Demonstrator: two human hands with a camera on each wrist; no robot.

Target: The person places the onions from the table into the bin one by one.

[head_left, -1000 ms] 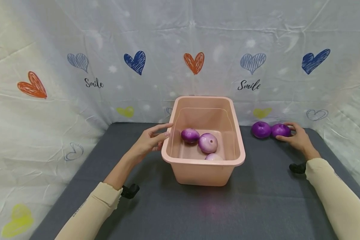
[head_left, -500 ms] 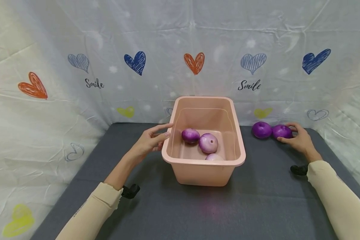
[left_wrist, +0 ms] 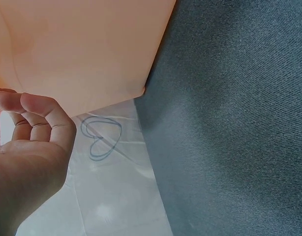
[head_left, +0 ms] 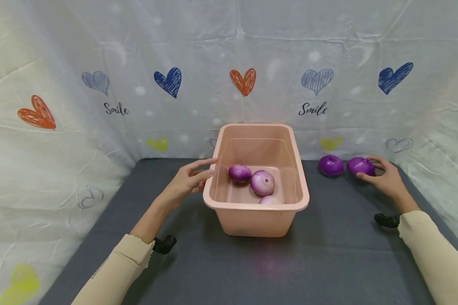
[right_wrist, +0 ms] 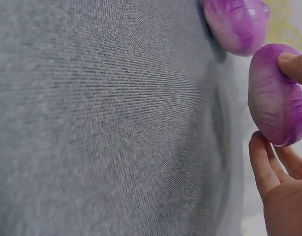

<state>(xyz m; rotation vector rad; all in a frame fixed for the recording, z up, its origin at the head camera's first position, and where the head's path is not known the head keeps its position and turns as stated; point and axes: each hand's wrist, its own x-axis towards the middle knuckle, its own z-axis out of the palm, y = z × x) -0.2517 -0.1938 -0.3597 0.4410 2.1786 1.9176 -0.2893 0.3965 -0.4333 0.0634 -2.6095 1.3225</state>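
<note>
A pink plastic bin (head_left: 256, 220) stands mid-table, holding three purple-and-white onions; one is the darker onion (head_left: 239, 173), another the paler onion (head_left: 262, 183). At the bin's left rim, my left hand (head_left: 187, 181) holds the edge with bent fingers; the left wrist view shows the fingers (left_wrist: 47, 115) curled by the bin's wall. Over at the far right, my right hand (head_left: 385, 178) pinches a purple onion (head_left: 360, 166) between thumb and fingers; in the right wrist view this onion (right_wrist: 274, 96) appears raised off the cloth. Another onion (head_left: 330, 165) sits just left of it, apart.
A dark grey cloth (head_left: 229, 271) covers the table. Behind it and along both sides hangs a white sheet (head_left: 198, 51) printed with hearts, close to the table's back edge and the bin's far end.
My right hand has drawn the pinched onion slightly right, and a gap now separates it from the neighbouring onion. My left hand stays at the bin's rim. The head view has shifted slightly.
</note>
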